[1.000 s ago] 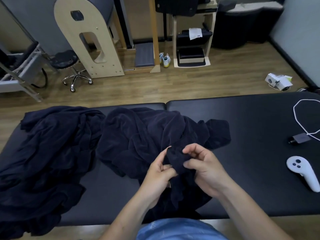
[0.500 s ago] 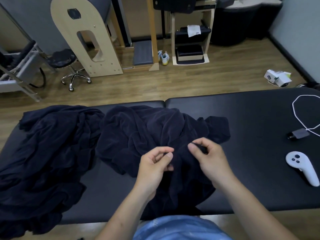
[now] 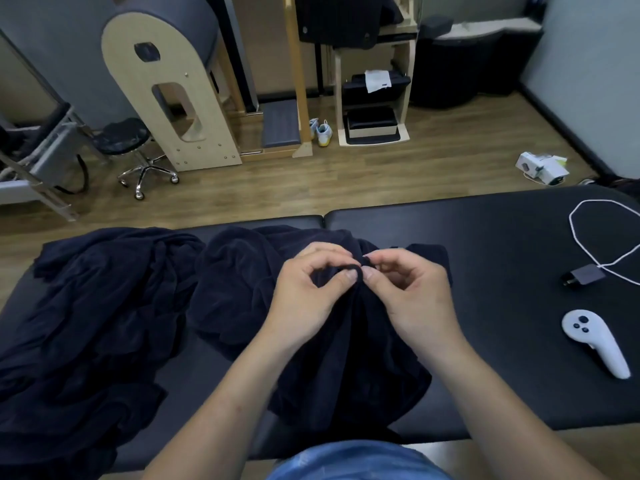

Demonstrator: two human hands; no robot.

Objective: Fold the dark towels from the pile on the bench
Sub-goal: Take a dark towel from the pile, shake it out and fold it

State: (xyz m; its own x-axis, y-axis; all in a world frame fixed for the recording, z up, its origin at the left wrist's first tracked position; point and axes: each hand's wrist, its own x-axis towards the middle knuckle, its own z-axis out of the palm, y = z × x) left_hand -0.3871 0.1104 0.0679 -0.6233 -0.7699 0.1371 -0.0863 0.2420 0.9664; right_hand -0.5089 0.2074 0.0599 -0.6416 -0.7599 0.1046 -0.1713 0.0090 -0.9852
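A crumpled dark navy towel (image 3: 242,282) lies in the middle of the black padded bench (image 3: 485,271), with its lower part hanging over the near edge. My left hand (image 3: 308,289) and my right hand (image 3: 408,289) meet above it, and both pinch a raised edge of this towel between thumb and fingers, fingertips almost touching. To the left, a pile of dark towels (image 3: 86,323) spreads over the bench's left end.
A white handheld controller (image 3: 594,341) lies at the bench's right side. Behind it are a dark charger plug (image 3: 585,276) and a looped white cable (image 3: 602,233). Beyond the bench is wooden floor with a stool (image 3: 131,147) and wooden equipment.
Both hands moved away from me, up the towel. They had drawn apart and now come together again, pinching a raised edge of the cloth.
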